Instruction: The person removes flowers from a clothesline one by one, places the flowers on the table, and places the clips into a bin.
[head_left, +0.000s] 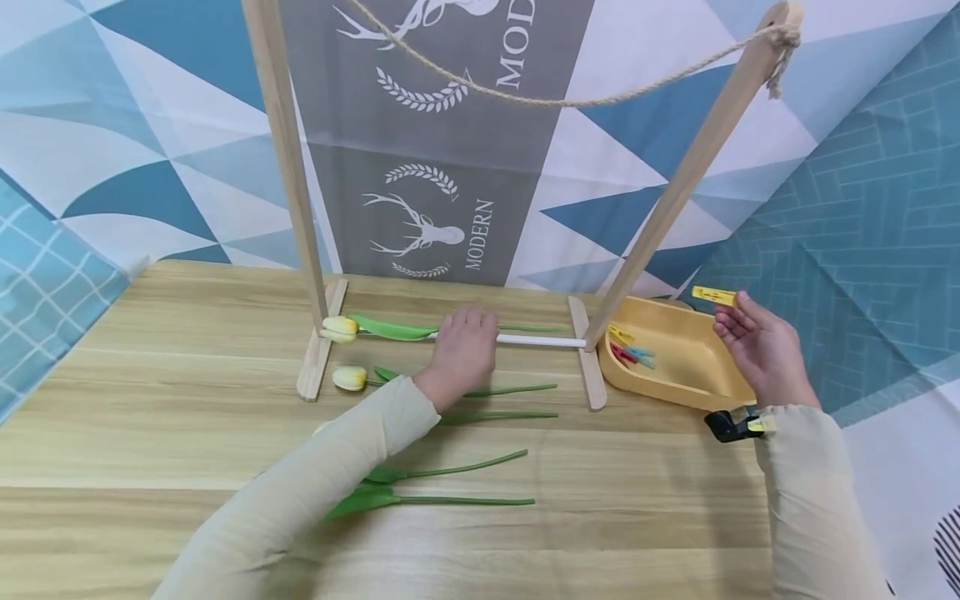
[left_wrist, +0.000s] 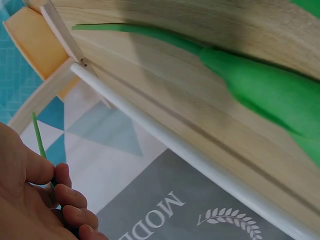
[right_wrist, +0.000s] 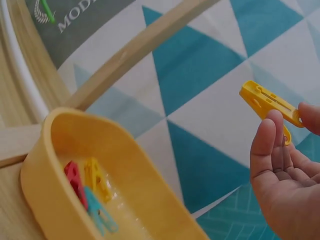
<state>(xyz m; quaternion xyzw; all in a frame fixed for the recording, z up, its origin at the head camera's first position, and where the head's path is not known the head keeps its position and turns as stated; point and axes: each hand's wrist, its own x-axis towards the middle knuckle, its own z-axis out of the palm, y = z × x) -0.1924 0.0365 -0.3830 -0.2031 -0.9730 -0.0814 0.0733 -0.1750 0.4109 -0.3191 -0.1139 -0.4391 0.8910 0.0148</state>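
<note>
My left hand [head_left: 465,350] is above the white rod of a wooden frame, its fingers curled around the green stem of a yellow-white tulip [head_left: 340,328]. In the left wrist view, the thin stem [left_wrist: 38,135] pokes up between thumb and fingers. Over the right end of a yellow basket [head_left: 660,390], my right hand [head_left: 767,354] pinches a yellow clothespin [right_wrist: 267,102] between thumb and fingers. Inside the basket lie a red clothespin [right_wrist: 75,182], a yellow one and a blue one. More tulips [head_left: 349,378] lie on the table, some partly hidden by my left arm.
Two wooden posts [head_left: 690,175] stand on flat feet, joined low down by the white rod [head_left: 543,341]. A slack rope [head_left: 525,101] hangs between them higher up, knotted at the right post's top. Patterned cloth [head_left: 420,150] covers the wall behind the wooden table [head_left: 637,500].
</note>
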